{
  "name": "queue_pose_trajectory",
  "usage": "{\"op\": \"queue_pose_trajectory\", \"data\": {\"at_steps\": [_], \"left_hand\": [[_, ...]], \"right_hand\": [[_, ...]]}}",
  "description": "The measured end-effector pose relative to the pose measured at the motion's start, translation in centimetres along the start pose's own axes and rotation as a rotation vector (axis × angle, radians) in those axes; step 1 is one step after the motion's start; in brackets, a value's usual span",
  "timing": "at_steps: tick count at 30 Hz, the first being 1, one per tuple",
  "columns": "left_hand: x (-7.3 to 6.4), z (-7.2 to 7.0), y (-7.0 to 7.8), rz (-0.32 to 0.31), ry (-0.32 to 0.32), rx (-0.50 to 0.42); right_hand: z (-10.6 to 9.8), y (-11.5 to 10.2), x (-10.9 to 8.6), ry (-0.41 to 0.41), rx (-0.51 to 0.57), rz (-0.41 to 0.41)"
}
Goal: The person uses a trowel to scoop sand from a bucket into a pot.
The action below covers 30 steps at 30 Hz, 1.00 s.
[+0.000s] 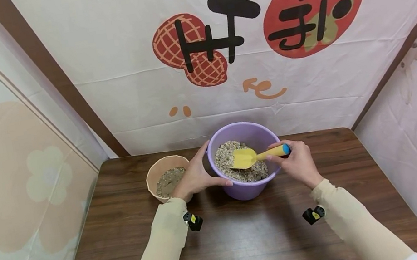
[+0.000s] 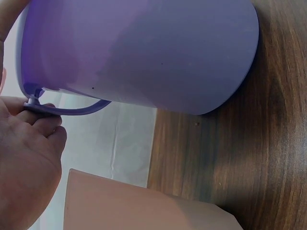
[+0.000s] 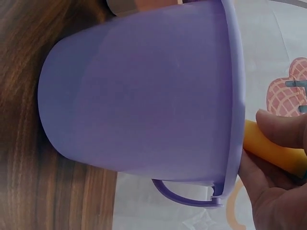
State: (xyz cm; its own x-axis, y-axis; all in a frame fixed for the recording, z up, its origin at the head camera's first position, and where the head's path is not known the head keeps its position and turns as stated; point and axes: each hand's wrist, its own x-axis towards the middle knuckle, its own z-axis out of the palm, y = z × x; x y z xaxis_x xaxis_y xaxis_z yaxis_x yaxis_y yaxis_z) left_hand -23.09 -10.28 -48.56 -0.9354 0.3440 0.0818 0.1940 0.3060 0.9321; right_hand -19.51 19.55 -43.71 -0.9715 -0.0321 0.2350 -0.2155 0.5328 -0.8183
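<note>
A purple bucket (image 1: 245,192) stands on the wooden table, holding coarse speckled gravel (image 1: 255,173). My left hand (image 1: 195,176) grips its left side, with the thumb along the near rim. In the left wrist view, the fingers lie by the joint of the bucket's carrying handle (image 2: 79,111). Over the bucket's right rim, my right hand (image 1: 298,162) holds a toy shovel (image 1: 243,159) by its yellow, blue-tipped handle. The yellow scoop lies at the gravel's surface inside the bucket. In the right wrist view, the thumb presses along the shovel's handle (image 3: 271,149).
Left of the bucket, partly behind my left hand and wrist, is a peach-coloured bowl (image 1: 152,181) with fine greyish sand (image 1: 168,180) in it. A printed white cloth (image 1: 139,109) hangs behind the table's far edge. More cloth walls stand at both sides of the table (image 1: 253,251).
</note>
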Motion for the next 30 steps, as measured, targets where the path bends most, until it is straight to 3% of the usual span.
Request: {"op": "queue_pose_trajectory", "data": {"at_steps": [17,30], "left_hand": [[-0.1,0.0,0.1,-0.032,0.0,0.035],[0.0,-0.1,0.1,-0.018,-0.002,0.033]], "right_hand": [[0.7,-0.4,0.1,0.015,0.037,0.027],[1.1,-0.1,0.2,0.039,0.05,0.021]]}}
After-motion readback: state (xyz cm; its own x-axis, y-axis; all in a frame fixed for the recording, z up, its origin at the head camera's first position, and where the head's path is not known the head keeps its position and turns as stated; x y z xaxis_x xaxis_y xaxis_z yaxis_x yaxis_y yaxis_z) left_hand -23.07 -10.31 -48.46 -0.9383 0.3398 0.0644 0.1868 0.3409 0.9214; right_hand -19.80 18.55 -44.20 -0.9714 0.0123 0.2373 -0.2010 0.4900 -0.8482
